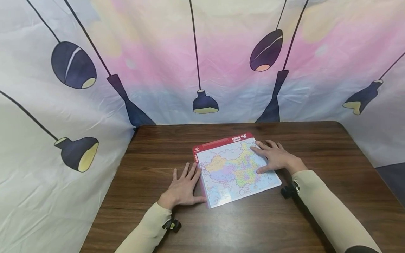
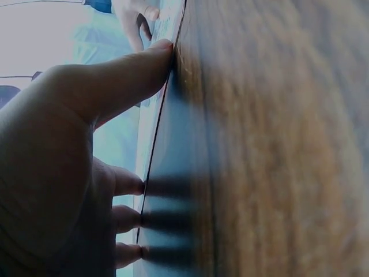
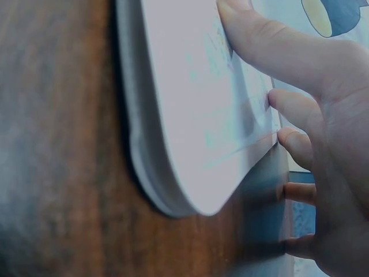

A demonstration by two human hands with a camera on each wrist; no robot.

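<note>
A flat map board (image 1: 235, 168) with a red top border and a colourful map lies in the middle of the dark wooden table (image 1: 332, 147). My left hand (image 1: 185, 186) lies flat on the table against the board's left edge, fingers straight, thumb along the lower left corner. In the left wrist view the thumb (image 2: 124, 78) touches the board's edge (image 2: 158, 115). My right hand (image 1: 275, 156) rests flat on the board's right side with its fingers spread. The right wrist view shows those fingers (image 3: 271, 46) pressing on the pale board surface (image 3: 190, 115) near its rounded corner.
A cloth backdrop (image 1: 202, 63) printed with hanging lamps stands round the back and both sides of the table. Bare wood shows in front of and beside the board. Both arms wear beige sleeves (image 1: 329, 207).
</note>
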